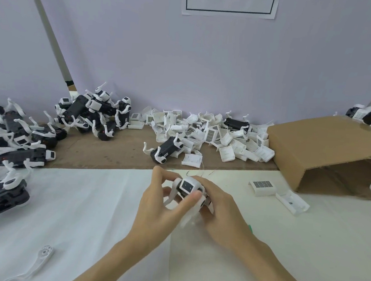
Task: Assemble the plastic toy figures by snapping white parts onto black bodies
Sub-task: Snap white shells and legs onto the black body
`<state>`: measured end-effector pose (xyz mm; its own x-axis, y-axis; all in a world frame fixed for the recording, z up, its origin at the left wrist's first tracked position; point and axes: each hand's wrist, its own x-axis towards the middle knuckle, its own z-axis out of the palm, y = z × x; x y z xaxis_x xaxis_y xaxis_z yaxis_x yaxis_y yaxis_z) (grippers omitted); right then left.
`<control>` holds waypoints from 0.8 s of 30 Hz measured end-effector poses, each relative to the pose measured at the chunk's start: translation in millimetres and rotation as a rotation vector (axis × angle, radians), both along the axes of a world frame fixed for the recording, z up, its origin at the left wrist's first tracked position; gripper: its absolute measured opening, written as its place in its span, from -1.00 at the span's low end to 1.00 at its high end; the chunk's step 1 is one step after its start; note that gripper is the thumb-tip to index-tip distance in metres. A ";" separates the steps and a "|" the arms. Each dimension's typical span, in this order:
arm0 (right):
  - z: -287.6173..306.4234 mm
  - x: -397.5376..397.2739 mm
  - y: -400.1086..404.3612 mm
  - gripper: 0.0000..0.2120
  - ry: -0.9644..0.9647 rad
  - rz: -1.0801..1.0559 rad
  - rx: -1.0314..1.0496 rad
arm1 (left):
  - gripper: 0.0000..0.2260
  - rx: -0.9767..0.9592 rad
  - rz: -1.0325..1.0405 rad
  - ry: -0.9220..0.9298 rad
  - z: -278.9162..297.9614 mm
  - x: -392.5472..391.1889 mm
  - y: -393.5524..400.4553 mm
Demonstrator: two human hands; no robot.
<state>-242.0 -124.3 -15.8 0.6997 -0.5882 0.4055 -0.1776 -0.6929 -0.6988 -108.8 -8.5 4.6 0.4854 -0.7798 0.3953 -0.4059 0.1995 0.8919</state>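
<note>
- The cardboard box [327,150] lies on its side at the right end of the table [84,210], mouth open toward the person, probably so parts can be tipped or pulled out; I use it as the landmark
- Far to the left of the box, at the table's edge, a heap of toy figures [7,138] spreads out, black bodies with white legs sticking up; it looks like the finished stack
- A second, smaller heap of figures [95,114] sits against the wall, between that stack and the box
- Just left of the box, touching its side, lies the pile of white parts [214,134], kept within reach as stock; one figure [164,153] lies at the pile's near edge
- In front of the box and to its left, over the white table, both hands meet around the toy figure [188,188] being built
- The left hand [159,196] grips it from the left, thumb across the front
- The right hand [216,208] clasps it from the right, fingers curled over the body, seemingly to press a white piece home
- Two loose white parts [276,193] lie just in front of the box mouth
- One white leg [42,255] lies alone, far from the box, near the person
</note>
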 end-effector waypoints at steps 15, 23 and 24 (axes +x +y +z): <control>14.6 -6.5 -12.8 -0.25 0.068 0.021 0.269 | -0.77 0.069 -0.054 0.133 -1.1 40.9 -3.1; 14.4 -13.2 -20.6 -0.29 0.055 0.013 0.191 | -0.45 0.198 -0.223 -0.178 -14.0 72.4 -1.5; 13.6 -14.3 -21.6 -0.27 0.060 0.012 0.103 | -0.36 0.205 -0.201 -0.299 -16.5 75.1 -1.4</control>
